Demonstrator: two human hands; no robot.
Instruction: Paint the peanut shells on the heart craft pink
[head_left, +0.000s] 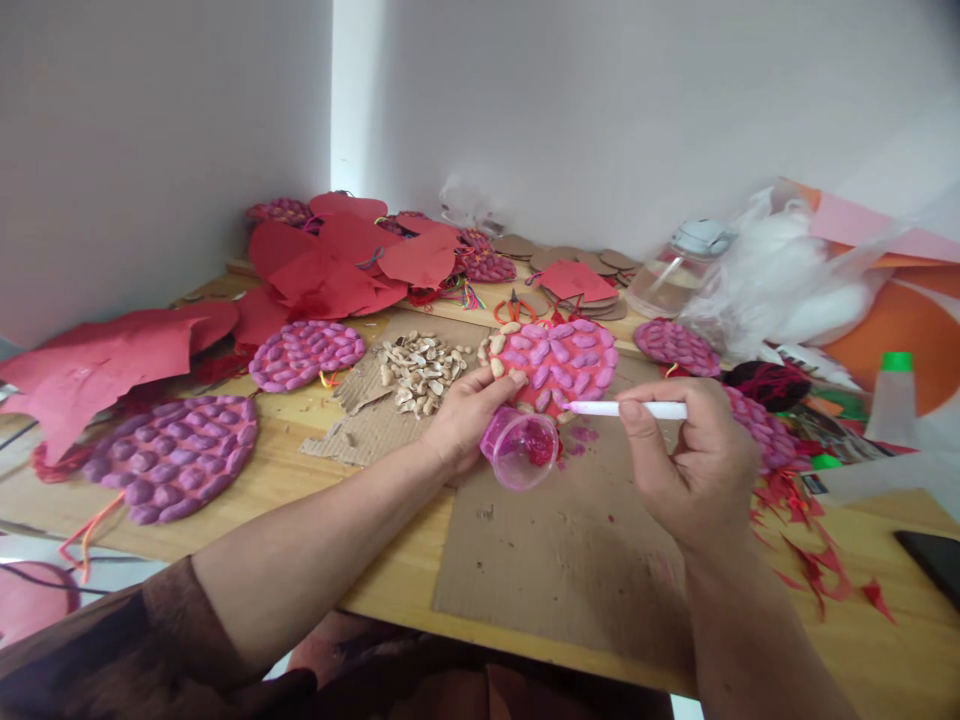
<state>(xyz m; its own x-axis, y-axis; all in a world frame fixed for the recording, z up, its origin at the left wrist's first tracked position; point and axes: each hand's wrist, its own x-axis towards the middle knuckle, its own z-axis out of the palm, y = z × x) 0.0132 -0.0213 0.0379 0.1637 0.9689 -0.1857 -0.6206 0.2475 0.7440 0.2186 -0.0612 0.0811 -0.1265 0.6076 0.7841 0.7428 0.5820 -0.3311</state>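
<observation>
My left hand (pixel 474 415) grips the left edge of a red disc (pixel 556 362) covered with peanut shells, thumb on top. Most shells on it are painted pink-purple; a few at its left and lower edges are plain tan. Against the fingers of that hand is a clear plastic cup (pixel 525 452), tilted, with magenta paint inside; whether the hand also holds it, I cannot tell. Between thumb and fingers of my right hand (pixel 686 460) is a slim white stick (pixel 645 409), perhaps a brush or marker, its pink tip at the disc's lower edge.
A cardboard sheet (pixel 555 560) with paint spots lies beneath. Loose peanut shells (pixel 421 370) are piled to the left, near painted discs (pixel 176 455). Behind are red paper pieces (pixel 352 255), orange-handled scissors (pixel 514 310) and a lidded jar (pixel 675 265); a green-capped bottle (pixel 892 400) stands right.
</observation>
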